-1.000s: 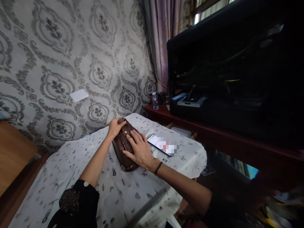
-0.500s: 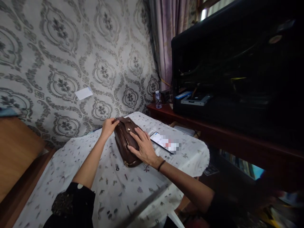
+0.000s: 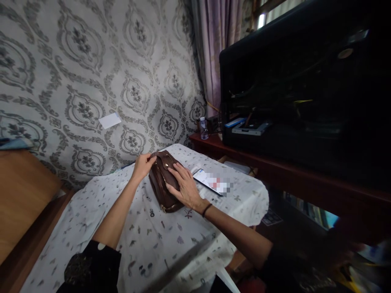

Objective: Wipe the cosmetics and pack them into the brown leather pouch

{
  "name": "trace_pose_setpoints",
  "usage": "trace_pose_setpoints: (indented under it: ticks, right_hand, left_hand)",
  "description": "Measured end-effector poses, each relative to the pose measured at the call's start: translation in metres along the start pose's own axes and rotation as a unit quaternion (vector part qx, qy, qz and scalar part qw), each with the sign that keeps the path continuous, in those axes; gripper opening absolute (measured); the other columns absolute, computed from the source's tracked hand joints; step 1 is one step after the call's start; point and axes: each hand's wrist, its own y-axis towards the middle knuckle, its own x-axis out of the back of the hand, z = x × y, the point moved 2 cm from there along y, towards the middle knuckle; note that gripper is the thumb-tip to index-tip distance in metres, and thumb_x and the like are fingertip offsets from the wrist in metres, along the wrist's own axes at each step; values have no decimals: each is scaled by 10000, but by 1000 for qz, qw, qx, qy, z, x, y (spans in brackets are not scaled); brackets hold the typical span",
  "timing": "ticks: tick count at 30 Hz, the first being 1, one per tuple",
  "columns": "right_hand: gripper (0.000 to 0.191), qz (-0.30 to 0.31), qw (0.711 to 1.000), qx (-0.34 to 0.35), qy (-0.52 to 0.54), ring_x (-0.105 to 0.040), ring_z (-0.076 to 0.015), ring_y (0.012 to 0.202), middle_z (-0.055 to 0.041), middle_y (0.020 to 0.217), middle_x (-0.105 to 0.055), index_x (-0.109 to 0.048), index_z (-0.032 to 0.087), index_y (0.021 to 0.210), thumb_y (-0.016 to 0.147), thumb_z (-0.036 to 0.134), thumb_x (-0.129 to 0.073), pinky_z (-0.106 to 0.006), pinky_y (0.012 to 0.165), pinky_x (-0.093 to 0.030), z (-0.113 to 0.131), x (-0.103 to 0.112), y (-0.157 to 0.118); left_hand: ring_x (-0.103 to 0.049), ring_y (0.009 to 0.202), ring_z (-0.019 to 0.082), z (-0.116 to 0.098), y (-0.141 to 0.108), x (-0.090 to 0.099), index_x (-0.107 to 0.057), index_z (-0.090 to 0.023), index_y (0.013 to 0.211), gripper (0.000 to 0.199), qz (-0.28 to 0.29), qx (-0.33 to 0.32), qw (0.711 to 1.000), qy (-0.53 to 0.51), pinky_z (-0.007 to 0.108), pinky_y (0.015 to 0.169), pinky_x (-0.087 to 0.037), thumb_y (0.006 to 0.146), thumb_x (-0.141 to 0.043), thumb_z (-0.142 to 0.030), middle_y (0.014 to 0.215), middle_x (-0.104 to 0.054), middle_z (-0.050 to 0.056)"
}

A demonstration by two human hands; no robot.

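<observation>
A brown leather handbag [image 3: 161,194] with gold-coloured zips lies on a patterned white tablecloth [image 3: 152,252]. At its far left end my left hand [image 3: 143,166] is closed, thumb and finger pinching the bag's edge near a zip; whether they grip a zip pull is too small to tell. My right hand [image 3: 187,189] rests on the bag's right side, fingers stretched out and lying flat on the leather. Just right of that hand is a phone [image 3: 207,182] with a lit screen, partly blurred out.
A dark red desk [image 3: 205,142] at the right carries a clear bottle [image 3: 203,128] and a large black cabinet-like casing [image 3: 290,138]. A wooden panel [image 3: 24,195] stands at the left. Patterned wallpaper, with a white card [image 3: 110,121] on it, rises behind the table.
My left hand has shifted slightly right along the bag's far end. My right hand stays flat on the bag. The view has turned slightly.
</observation>
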Motion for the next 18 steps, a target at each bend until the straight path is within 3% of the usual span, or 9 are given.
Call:
trace_pose_setpoints:
  ticks: [4,7,10,18]
  right_hand:
    - [596,-19,1000,-7,10,-338,-315,1477,-188,1553,-416,-472,168,1447,937,469,-543,-569,1177,-310,0,-2,-5]
    - [641,-57,997,-24,41,-305,-306,1494,-200,1556,-397,-390,146,1482,947,468,-532,-564,1193,-301,-1,-4,-14]
    - [610,-82,994,-29,59,-298,-297,1498,-195,1557,-391,-359,157,1494,973,439,-501,-565,1193,-310,-2,-7,-25]
    - [608,-81,996,-10,32,-322,-283,1489,-151,1570,-399,-299,211,1559,1011,428,-449,-545,1173,-347,-9,-9,-37]
  left_hand:
    - [-446,561,146,-3,1,-1,-583,-192,619,286,-4,-13,1000,8,269,577,-305,844,-570,-368,541,-474,-36]
    - [-537,703,178,-8,8,-6,-679,-187,792,144,-11,-29,999,11,277,679,-391,804,-627,-320,709,-605,7]
    - [-580,853,211,-15,19,-18,-722,-194,946,215,-7,-43,999,9,298,785,-431,778,-667,-316,884,-675,49]
    - [-566,714,214,-24,41,-50,-669,-199,737,108,3,-11,1000,19,305,686,-387,769,-685,-301,690,-644,34]
